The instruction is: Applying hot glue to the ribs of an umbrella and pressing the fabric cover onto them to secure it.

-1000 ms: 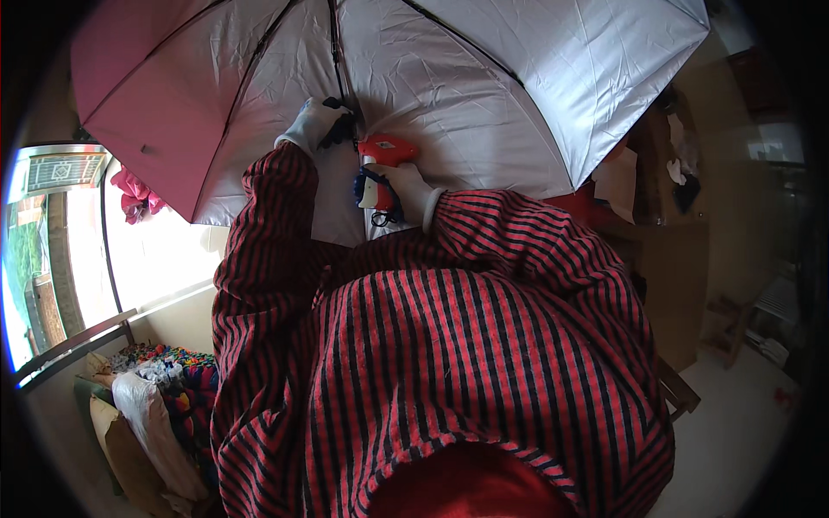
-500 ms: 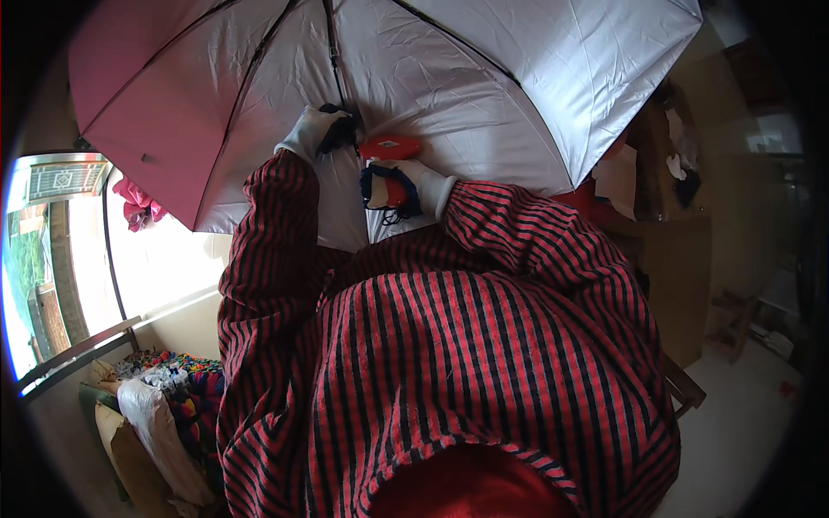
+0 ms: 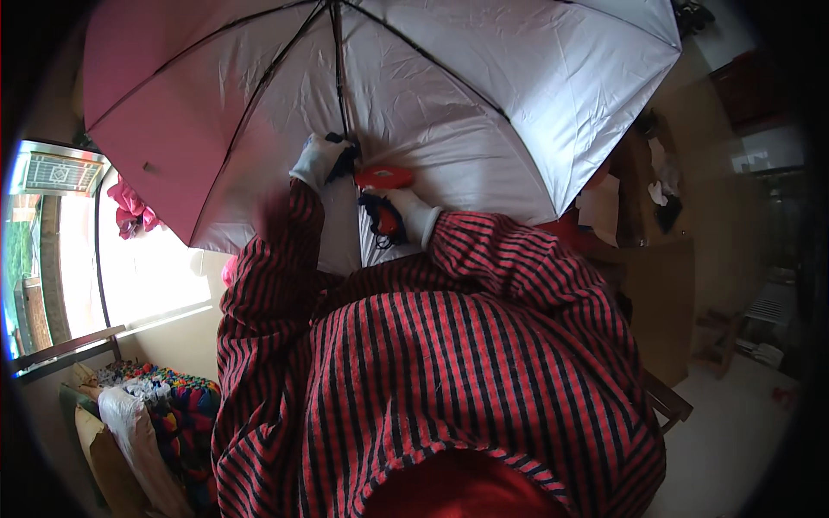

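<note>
An open umbrella with a silvery lining, pinkish on its left, spreads before me with its dark ribs showing. My left hand, in a white glove with dark fingers, is closed around the umbrella's dark shaft. Lower and to the right, my right hand, gloved alike, is closed on a red thing with a black cord; the fingers hide most of its shape. Just above that hand, a flat red piece lies against the lining.
To the left is a bright window with a pink cloth bundle beside it. Below stand a white bag and a heap of multicoloured knitted cloth. Right of the umbrella is a wooden table with papers and dark items on it.
The umbrella and both hands sit slightly lower in the picture, and more of the ribs' meeting point shows at the top. Both hands keep their grip.
</note>
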The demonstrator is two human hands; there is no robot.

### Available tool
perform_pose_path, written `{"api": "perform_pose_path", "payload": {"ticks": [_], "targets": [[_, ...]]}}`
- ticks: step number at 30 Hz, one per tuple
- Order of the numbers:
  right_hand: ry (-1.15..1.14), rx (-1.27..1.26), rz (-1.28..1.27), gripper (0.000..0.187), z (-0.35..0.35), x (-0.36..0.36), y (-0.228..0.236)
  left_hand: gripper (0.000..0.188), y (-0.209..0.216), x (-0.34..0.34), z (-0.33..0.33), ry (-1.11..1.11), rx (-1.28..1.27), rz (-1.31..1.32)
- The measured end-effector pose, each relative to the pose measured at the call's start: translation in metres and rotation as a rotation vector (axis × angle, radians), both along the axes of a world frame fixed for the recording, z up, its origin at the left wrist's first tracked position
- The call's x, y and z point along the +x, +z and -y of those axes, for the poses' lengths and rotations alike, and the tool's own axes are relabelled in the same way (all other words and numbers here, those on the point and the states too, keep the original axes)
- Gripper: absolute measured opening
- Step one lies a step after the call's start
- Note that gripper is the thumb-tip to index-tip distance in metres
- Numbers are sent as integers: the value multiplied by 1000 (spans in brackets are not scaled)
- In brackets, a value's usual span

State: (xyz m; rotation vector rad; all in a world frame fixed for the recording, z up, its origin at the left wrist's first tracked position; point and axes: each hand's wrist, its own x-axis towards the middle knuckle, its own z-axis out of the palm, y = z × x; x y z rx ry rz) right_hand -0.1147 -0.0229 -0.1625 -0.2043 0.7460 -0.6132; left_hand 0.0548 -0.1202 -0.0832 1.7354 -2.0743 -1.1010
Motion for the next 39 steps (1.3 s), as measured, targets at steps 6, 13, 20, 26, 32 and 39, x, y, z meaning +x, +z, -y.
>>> {"api": "perform_pose_path", "payload": {"ticks": [6,13,20,26,32,39], "targets": [[-89,-200,-14,14,-2,5,35,34,31,10,10,82,-356,637],[-225,-540,-291,17,19,-1,86,34,82,107,66,276,-459,807],[-377,-742,-484,18,35,-22,66,37,65,129,38,458,-454,787],[-489,-609,-471,22,35,-24,59,62,37,44,-25,291,-686,505],[-686,-675,-503,19,41,-40,75,74,4,-34,-71,159,-359,446],[-864,-688,-450,15,63,-70,77,68,-36,-14,-57,70,-361,380]]}}
